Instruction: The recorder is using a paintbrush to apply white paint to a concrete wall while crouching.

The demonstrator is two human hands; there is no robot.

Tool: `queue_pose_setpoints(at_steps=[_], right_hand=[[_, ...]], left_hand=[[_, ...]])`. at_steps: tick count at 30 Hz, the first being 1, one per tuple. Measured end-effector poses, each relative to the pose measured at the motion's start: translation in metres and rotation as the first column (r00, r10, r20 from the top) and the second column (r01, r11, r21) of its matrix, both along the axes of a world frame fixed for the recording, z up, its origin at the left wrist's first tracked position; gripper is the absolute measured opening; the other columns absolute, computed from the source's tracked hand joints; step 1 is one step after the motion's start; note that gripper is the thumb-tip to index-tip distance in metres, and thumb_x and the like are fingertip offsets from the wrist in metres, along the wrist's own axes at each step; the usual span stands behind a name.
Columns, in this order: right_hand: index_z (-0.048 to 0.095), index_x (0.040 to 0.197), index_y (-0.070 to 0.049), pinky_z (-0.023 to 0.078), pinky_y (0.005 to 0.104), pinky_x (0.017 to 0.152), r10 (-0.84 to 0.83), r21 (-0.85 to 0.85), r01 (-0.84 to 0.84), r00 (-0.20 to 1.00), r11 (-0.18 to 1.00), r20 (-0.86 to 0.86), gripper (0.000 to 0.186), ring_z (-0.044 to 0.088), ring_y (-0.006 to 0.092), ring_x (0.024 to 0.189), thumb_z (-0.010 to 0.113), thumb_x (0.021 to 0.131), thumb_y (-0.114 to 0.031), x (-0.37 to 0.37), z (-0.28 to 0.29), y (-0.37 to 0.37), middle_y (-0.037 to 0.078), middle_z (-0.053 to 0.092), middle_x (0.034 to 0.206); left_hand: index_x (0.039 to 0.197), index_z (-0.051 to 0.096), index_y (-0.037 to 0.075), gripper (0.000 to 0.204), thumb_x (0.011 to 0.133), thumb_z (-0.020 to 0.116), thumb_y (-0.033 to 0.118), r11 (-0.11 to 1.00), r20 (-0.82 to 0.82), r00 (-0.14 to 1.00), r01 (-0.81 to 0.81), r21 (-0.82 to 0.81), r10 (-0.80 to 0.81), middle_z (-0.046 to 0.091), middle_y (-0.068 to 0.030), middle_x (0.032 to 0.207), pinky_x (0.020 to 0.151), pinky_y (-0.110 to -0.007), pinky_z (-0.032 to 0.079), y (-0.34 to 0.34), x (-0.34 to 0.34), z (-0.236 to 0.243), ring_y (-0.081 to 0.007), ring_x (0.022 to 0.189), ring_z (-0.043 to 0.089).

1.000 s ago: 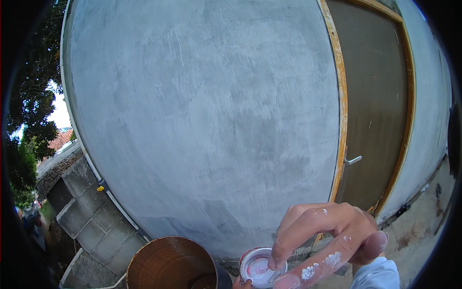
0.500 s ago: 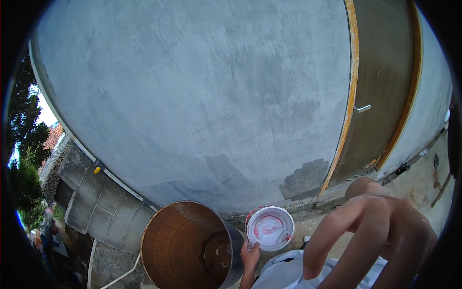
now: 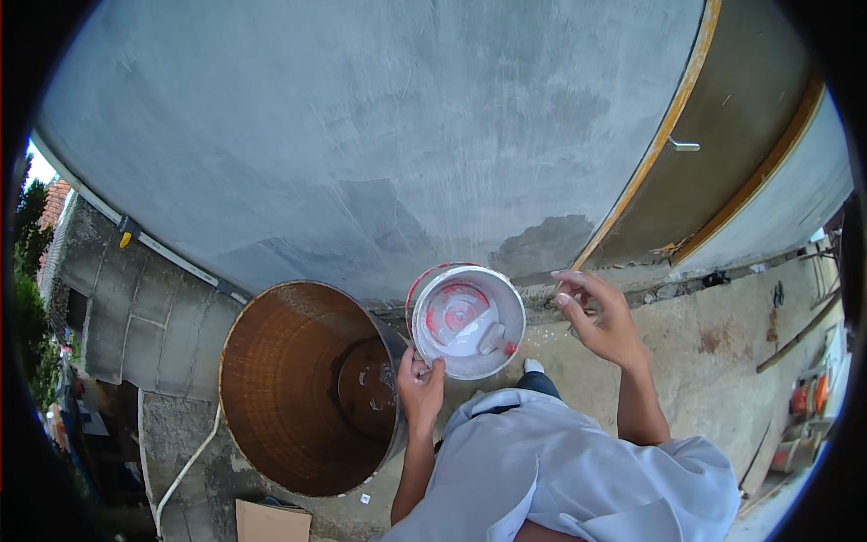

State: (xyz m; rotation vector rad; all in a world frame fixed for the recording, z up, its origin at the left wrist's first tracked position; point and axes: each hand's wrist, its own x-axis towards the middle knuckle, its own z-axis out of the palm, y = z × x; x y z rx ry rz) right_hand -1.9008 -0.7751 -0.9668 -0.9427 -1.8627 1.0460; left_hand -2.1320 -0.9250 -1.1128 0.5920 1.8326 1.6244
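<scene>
My left hand [image 3: 421, 391] grips the near-left rim of a white paint bucket [image 3: 491, 361] with red stains inside. Whitish paint lies in its bottom, along with a small red-tipped tool [image 3: 492, 339] that looks like a brush. My right hand [image 3: 596, 321] is raised to the right of the bucket, fingers loosely bent and apart, holding nothing. A large rusty drum [image 3: 271, 379] stands just left of the bucket, with some liquid or debris in its bottom.
A grey plastered wall [image 3: 343, 117] rises ahead, with a brown door [image 3: 722, 163] at right. Concrete blocks [image 3: 153, 325], a pipe [image 3: 181, 479] and cardboard [image 3: 271, 524] lie at left. The concrete floor [image 3: 686, 379] extends right toward poles [image 3: 795, 334] and clutter.
My view has tilted downward, bringing my body and the bucket higher into the picture. My right hand has dropped from close to the camera to beside the bucket.
</scene>
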Motion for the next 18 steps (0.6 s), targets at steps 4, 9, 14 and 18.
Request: queue_pose_setpoints(at_steps=[4,9,14,18], right_hand=[[0.071,0.109,-0.002,0.05,0.0361,0.076,0.084,0.133,-0.121,0.962,0.984,0.259,0.021,0.063,0.0288,0.085,0.069,0.089,-0.008,-0.011,-0.026,-0.01,0.013,0.066,0.092],[0.071,0.112,-0.004,0.053,0.0394,0.08,0.131,0.25,-0.261,0.888,0.932,0.441,0.028,0.064,0.0313,0.09,0.073,0.085,-0.013,-0.034,-0.037,-0.021,0.015,0.068,0.096],[0.072,0.11,-0.011,0.047,0.0417,0.084,0.019,0.241,-0.312,0.646,0.919,0.763,0.031,0.062,0.0278,0.098,0.073,0.084,-0.028,-0.053,-0.063,-0.036,0.01,0.072,0.099],[0.072,0.105,-0.014,0.04,0.0446,0.088,0.027,0.166,-0.369,0.465,0.915,0.885,0.031,0.059,0.0267,0.101,0.075,0.08,-0.032,-0.06,-0.086,-0.038,0.006,0.073,0.091]], left_hand=[[0.14,0.044,-0.01,0.061,0.087,0.071,0.003,0.999,-0.035,0.999,0.012,0.041,-0.011,0.061,-0.0038,0.081,0.064,-0.02,0.048,0.004,-0.009,0.01,-0.0068,0.071,0.058],[0.147,0.039,-0.002,0.068,0.087,0.07,0.001,0.996,-0.097,0.995,0.018,0.089,-0.009,0.06,-0.0033,0.08,0.063,-0.021,0.047,0.007,-0.003,0.03,-0.0072,0.069,0.056],[0.152,0.037,0.007,0.074,0.085,0.067,0.0,0.999,-0.265,0.964,0.02,0.03,-0.011,0.054,-0.0025,0.078,0.063,-0.023,0.048,0.001,0.006,0.037,-0.009,0.068,0.054],[0.148,0.044,0.007,0.067,0.084,0.064,0.001,0.997,-0.36,0.932,0.027,-0.07,-0.05,0.061,-0.0078,0.092,0.065,-0.027,0.05,-0.001,0.008,0.022,-0.0133,0.07,0.055]])
